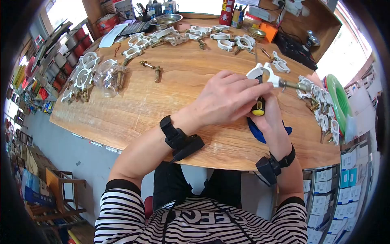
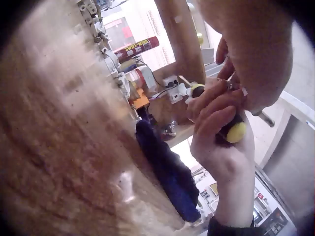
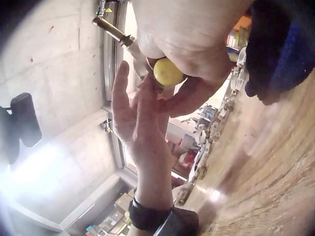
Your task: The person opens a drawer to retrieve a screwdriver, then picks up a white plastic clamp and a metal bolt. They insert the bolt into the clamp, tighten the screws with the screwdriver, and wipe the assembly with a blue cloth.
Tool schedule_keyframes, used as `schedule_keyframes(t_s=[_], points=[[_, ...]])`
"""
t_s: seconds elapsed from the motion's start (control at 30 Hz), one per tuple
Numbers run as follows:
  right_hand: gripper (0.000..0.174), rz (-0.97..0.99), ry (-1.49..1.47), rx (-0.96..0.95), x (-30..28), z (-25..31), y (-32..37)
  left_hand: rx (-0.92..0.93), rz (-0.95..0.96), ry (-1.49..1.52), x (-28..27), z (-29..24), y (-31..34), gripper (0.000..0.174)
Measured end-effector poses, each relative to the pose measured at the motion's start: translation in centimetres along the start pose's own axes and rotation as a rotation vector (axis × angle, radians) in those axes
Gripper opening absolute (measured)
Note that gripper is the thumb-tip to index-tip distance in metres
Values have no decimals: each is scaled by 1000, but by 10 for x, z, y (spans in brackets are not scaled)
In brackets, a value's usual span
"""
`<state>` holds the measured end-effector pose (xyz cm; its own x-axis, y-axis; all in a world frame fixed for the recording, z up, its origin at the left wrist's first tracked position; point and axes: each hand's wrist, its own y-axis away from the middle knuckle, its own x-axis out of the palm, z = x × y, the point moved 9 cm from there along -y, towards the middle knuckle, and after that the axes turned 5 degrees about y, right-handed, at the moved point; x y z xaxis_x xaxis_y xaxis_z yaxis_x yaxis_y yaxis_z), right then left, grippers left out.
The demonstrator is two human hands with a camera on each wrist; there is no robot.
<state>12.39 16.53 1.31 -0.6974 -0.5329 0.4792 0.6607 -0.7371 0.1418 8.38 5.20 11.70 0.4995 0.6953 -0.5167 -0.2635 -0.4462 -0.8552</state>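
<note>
My right hand [image 1: 271, 116] grips a screwdriver [image 1: 258, 106] by its black and yellow handle; the shaft points away across the table. Over it, my left hand [image 1: 225, 97] holds a white pipe clamp [image 1: 273, 77] with its fingers, beside the handle. A brass-coloured bolt [image 1: 298, 86] sticks out from the clamp to the right. In the right wrist view the same bolt [image 3: 112, 30] juts out past my left fingertips, close to the yellow handle end [image 3: 167, 72]. My fingers hide most of the clamp in both wrist views.
A dark blue cloth-like item [image 1: 256, 131] lies under my right hand on the wooden table [image 1: 170, 97]. White clamps with bolts [image 1: 83, 77] stand in groups at left, back and right. Loose bolts [image 1: 153, 69] lie mid-left. A green coil [image 1: 336, 103] is at the right edge.
</note>
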Motion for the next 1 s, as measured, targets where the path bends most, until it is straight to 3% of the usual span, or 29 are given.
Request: schedule_keyframes(t_s=[0.03,0.13,0.17,0.23,0.27,0.33,0.37,0.43,0.5,0.53,0.6,0.7,0.77,0.83,1.0], points=[[28,31,53,45,6,-2,3,-2,0,-2,-1,2,2,50],[27,107,136,115,9,-6,4,-371,-183,317,-12,45,14,41],[27,152,163,138,12,-8,4,-373,-187,308,-14,50,15,41],[26,140,159,110,19,1,9,-908,-562,1110,-8,101,48,34],[25,102,202,49,15,8,8,-955,-613,1243,-9,109,55,35],[20,12,308,-150,20,30,13,-948,-660,1341,-14,118,61,37],[20,25,312,-147,23,29,14,-938,-695,1455,-14,121,63,39],[21,9,729,-421,30,53,25,-935,-733,1494,-21,128,65,39],[25,37,814,-381,33,48,30,-1011,-858,1596,-19,136,76,36],[26,47,923,-499,40,52,36,-1005,-867,1593,-19,140,79,36],[26,55,1082,-698,49,56,42,-857,-778,1830,-16,136,70,35],[26,51,1274,-786,59,55,49,-894,-896,1733,-20,141,75,35],[24,48,1300,-794,61,56,50,-894,-899,1672,-26,141,74,34],[24,33,1394,-978,69,59,57,-892,-900,1611,-30,141,74,33],[25,38,1449,-1048,74,58,61,-903,-902,1573,-30,138,75,33]])
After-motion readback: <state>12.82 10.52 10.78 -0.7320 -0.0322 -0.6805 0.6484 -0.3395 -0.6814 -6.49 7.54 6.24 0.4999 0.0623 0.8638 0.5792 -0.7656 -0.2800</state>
